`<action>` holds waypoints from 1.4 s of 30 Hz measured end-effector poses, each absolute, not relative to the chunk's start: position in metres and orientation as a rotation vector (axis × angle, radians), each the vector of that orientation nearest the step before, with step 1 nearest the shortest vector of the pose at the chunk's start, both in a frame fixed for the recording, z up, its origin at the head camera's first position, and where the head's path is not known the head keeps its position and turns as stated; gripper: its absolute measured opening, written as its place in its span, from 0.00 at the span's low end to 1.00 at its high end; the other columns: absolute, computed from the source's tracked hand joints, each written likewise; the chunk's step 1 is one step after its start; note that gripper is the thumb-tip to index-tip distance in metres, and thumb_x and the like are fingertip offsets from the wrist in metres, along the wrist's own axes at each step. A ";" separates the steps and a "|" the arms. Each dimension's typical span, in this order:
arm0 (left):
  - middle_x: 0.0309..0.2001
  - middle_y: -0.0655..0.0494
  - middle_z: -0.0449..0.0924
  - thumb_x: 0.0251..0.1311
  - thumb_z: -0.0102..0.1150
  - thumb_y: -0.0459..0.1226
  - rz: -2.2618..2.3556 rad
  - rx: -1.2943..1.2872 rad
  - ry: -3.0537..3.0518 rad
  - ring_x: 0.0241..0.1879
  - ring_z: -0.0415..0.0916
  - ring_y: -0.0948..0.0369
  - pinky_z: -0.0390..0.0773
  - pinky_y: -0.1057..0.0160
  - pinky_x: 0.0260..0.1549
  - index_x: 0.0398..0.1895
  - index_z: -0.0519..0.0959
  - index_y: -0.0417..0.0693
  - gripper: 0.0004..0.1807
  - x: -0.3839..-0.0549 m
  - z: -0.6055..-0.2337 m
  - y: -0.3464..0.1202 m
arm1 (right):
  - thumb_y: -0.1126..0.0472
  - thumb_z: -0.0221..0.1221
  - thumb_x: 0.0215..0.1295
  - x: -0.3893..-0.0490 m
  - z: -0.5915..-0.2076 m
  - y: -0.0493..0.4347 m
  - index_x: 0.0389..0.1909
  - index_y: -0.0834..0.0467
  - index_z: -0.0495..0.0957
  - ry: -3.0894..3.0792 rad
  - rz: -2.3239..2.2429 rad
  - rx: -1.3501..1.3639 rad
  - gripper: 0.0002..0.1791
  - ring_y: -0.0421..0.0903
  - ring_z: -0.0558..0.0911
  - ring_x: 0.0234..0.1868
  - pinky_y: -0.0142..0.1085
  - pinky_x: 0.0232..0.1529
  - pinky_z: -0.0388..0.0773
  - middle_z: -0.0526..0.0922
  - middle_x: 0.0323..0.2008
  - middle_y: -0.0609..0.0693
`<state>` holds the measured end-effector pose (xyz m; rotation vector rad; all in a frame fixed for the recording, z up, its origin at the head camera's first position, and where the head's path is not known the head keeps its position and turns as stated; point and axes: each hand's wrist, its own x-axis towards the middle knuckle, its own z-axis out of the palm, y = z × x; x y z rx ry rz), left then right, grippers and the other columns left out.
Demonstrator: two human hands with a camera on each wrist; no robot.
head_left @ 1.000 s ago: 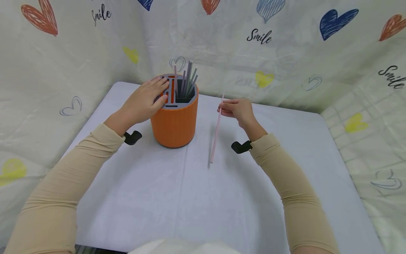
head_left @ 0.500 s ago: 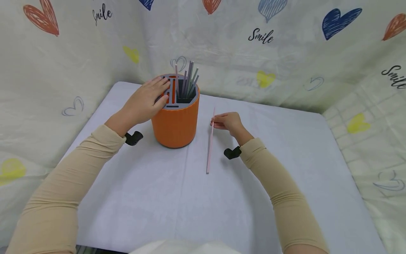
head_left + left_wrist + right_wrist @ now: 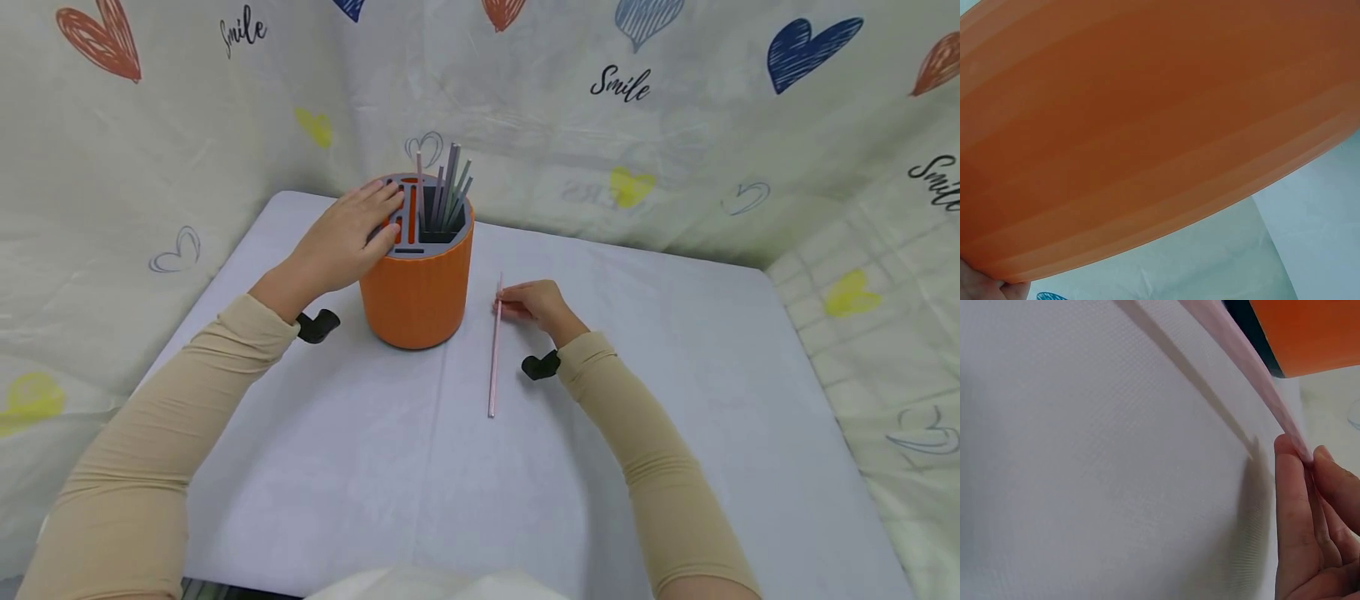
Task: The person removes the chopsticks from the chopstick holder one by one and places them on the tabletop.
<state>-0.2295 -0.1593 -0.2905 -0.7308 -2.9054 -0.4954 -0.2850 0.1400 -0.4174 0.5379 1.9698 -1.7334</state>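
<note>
My right hand (image 3: 531, 304) has a pink stick (image 3: 494, 358) pinched between thumb and fingertips, a bit right of centre in the head view. I've got it close to its far end: only a short tip pokes up past my fingers, and the rest runs nearly straight down the frame, on the left side of that hand. Can't tell whether the lower end touches the white tablecloth (image 3: 337, 467). In the right wrist view the stick slants from top centre down to my fingertips at the right edge, with its shadow on the cloth just left of it, so that stretch is off the table.

My left hand (image 3: 345, 233) is lying palm down on top of an orange holder (image 3: 416, 300), upper middle of the head view, fingers stretched over the grey slotted top (image 3: 410, 250). The left wrist view is mostly orange wall, with a bit of my hand in the lower left corner. More thin sticks (image 3: 452, 179) stand in the holder's big compartment, right of my left fingers. The pink one in my right hand is outside it, near its right side, not touching.
</note>
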 end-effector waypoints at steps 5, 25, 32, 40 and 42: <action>0.72 0.50 0.50 0.70 0.32 0.48 -0.494 -0.724 -2.908 0.73 0.40 0.54 0.42 0.54 0.72 0.71 0.54 0.45 0.30 -0.229 -0.291 -0.159 | 0.66 0.66 0.53 -0.286 -0.424 0.140 0.43 0.64 0.81 1.957 -1.740 0.588 0.15 0.43 0.86 0.28 0.32 0.33 0.83 0.86 0.25 0.52; 0.73 0.51 0.49 0.70 0.32 0.48 -0.514 -0.724 -2.901 0.73 0.40 0.55 0.42 0.54 0.72 0.71 0.53 0.46 0.30 -0.231 -0.292 -0.160 | 0.62 0.69 0.49 -0.288 -0.431 0.140 0.39 0.63 0.82 2.147 -1.609 0.522 0.16 0.39 0.83 0.22 0.30 0.29 0.83 0.84 0.22 0.48; 0.72 0.49 0.49 0.70 0.31 0.47 -0.534 -0.755 -2.881 0.73 0.40 0.54 0.42 0.54 0.72 0.71 0.54 0.43 0.30 -0.231 -0.291 -0.162 | 0.62 0.68 0.50 -0.285 -0.425 0.147 0.38 0.65 0.81 2.215 -1.577 0.475 0.16 0.42 0.84 0.23 0.32 0.31 0.83 0.84 0.22 0.51; 0.72 0.50 0.49 0.70 0.32 0.48 -0.517 -0.734 -2.901 0.73 0.40 0.54 0.41 0.54 0.72 0.71 0.54 0.44 0.30 -0.229 -0.290 -0.159 | 0.66 0.67 0.51 -0.280 -0.408 0.153 0.43 0.68 0.81 2.158 -1.808 0.434 0.17 0.41 0.86 0.28 0.31 0.35 0.83 0.85 0.24 0.49; 0.73 0.50 0.49 0.70 0.32 0.48 -0.517 -0.730 -2.904 0.73 0.40 0.54 0.42 0.54 0.72 0.71 0.54 0.44 0.30 -0.229 -0.290 -0.159 | 0.66 0.66 0.52 -0.279 -0.403 0.152 0.45 0.68 0.80 2.123 -1.864 0.416 0.18 0.42 0.86 0.31 0.31 0.36 0.83 0.85 0.26 0.49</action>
